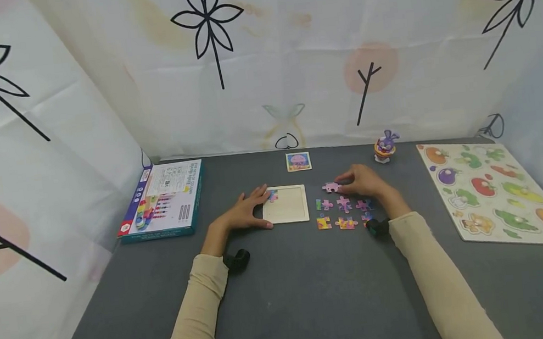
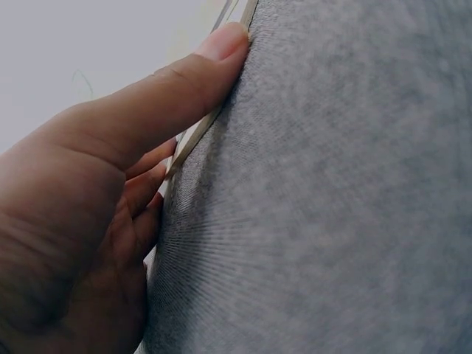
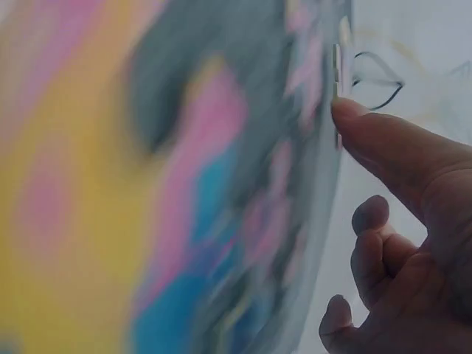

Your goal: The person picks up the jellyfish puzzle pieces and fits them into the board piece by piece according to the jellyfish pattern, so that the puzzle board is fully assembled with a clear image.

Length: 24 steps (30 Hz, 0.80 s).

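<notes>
My left hand rests at the left side of a shallow wooden puzzle tray, fingers stretched over its far left corner. The thumb presses the tray's near edge in the left wrist view. One multicoloured puzzle piece lies in that far left corner, partly beside my fingertips. My right hand pinches a pink puzzle piece at its right end, in the back row. Several more pieces, such as a pink one and a yellow one, lie in rows right of the tray.
Behind the tray lies a small picture card. A boxed set is at the left, and a purple toy figure stands at the back right. A large vegetable puzzle board covers the right side of the grey table.
</notes>
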Available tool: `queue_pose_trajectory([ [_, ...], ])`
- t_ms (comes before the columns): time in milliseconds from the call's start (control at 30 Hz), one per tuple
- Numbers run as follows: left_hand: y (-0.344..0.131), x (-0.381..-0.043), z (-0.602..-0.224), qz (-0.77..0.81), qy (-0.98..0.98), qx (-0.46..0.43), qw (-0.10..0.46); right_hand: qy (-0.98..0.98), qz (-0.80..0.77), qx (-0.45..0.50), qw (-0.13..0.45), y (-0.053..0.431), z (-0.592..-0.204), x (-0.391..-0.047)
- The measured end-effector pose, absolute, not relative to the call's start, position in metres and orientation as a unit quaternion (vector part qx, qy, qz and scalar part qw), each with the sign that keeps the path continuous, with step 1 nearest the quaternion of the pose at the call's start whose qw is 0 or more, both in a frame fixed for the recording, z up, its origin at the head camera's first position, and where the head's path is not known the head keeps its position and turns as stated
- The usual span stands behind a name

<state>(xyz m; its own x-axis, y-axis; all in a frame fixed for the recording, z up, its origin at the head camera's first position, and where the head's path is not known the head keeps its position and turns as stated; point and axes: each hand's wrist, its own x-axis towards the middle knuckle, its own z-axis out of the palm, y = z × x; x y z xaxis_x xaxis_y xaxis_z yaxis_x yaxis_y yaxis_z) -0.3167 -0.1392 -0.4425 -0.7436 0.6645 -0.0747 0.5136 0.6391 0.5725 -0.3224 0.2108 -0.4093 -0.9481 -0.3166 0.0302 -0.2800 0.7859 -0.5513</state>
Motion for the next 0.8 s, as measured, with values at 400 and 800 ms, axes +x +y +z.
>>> queue_pose_trajectory([
  [400, -0.139, -0.319, -0.444, 0.256, 0.898, 0.327, 0.147, 0.937, -0.297, -0.178, 0.053, 0.114, -0.402, -0.329],
  [800, -0.141, -0.318, -0.444, 0.26, 0.894, 0.335, 0.142, 0.911, -0.342, -0.217, 0.075, 0.092, -0.414, -0.334],
])
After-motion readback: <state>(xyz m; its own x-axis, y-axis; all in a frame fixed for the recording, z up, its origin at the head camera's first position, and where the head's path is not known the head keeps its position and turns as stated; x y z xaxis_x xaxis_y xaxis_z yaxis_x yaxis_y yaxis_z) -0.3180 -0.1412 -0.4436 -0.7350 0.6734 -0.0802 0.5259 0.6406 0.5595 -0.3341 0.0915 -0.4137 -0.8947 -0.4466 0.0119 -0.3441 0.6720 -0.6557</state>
